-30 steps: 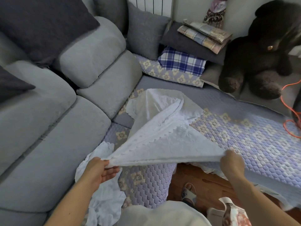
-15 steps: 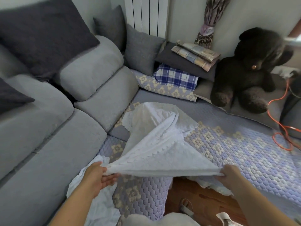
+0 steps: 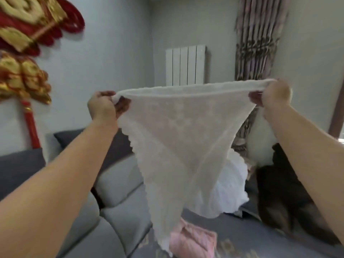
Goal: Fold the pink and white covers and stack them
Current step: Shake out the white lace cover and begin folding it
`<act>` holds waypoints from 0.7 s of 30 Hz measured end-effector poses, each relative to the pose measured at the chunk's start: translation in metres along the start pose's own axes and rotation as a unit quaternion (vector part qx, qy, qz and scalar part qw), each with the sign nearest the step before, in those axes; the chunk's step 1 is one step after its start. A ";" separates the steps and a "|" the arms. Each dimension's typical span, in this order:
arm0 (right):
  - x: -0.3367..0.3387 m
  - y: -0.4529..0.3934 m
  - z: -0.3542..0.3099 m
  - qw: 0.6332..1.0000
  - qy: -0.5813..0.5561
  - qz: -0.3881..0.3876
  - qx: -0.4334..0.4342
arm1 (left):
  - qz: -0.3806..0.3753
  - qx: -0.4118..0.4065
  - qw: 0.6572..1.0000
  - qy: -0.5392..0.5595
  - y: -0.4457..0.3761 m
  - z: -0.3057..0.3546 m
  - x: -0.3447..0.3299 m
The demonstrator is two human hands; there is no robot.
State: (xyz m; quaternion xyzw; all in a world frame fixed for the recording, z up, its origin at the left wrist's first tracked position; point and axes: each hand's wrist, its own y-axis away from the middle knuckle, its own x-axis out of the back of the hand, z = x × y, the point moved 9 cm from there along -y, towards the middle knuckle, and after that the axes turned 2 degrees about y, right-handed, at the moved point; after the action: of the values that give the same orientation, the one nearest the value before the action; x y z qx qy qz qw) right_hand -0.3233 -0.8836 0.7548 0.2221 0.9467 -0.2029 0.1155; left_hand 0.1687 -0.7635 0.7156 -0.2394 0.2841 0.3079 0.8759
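We've got the white cover (image 3: 178, 138) held up in the air over the sofa (image 3: 119, 181), top edge pulled taut. Left hand (image 3: 103, 107) & right hand (image 3: 273, 94) each have fingers clamped on a top corner. It's thin, soft, light, probably floppy w/ no stiffness, so corners are the best hold. Pink cover (image 3: 193, 241) lies below on the seat.

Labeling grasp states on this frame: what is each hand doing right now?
Left hand: closed, gripping one top corner of the white cover.
Right hand: closed, gripping the other top corner of it.
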 end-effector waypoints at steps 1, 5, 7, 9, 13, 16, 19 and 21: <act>-0.005 0.001 -0.012 1.000 0.011 0.008 0.001 | 0.007 0.007 1.000 -0.027 -0.002 0.013 -0.005; -0.041 0.020 -0.033 0.984 0.104 -0.130 -0.066 | 0.039 0.052 0.998 -0.002 -0.011 0.046 -0.001; -0.035 0.012 -0.059 0.996 0.051 -0.062 -0.033 | 0.079 0.011 0.994 0.077 -0.014 0.068 0.000; -0.038 0.003 -0.078 0.999 0.001 -0.034 -0.011 | 0.078 -0.006 0.994 0.082 -0.011 0.080 -0.008; -0.043 -0.012 -0.080 0.997 -0.069 -0.025 -0.033 | 0.102 -0.007 0.989 0.106 -0.012 0.100 -0.019; -0.044 -0.019 -0.089 0.997 -0.065 -0.029 -0.009 | 0.094 -0.007 0.993 0.068 -0.012 0.112 -0.031; -0.047 -0.022 -0.080 0.997 -0.027 -0.070 -0.029 | 0.077 0.009 0.997 -0.009 -0.001 0.112 -0.045; -0.040 -0.036 -0.076 0.999 -0.018 -0.047 -0.017 | 0.092 -0.013 0.995 -0.024 0.001 0.116 -0.048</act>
State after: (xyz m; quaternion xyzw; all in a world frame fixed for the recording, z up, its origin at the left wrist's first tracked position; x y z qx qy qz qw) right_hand -0.3150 -0.8944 0.8467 0.1716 0.9572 -0.1958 0.1263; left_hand 0.1774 -0.7134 0.8304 -0.2159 0.2801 0.3967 0.8471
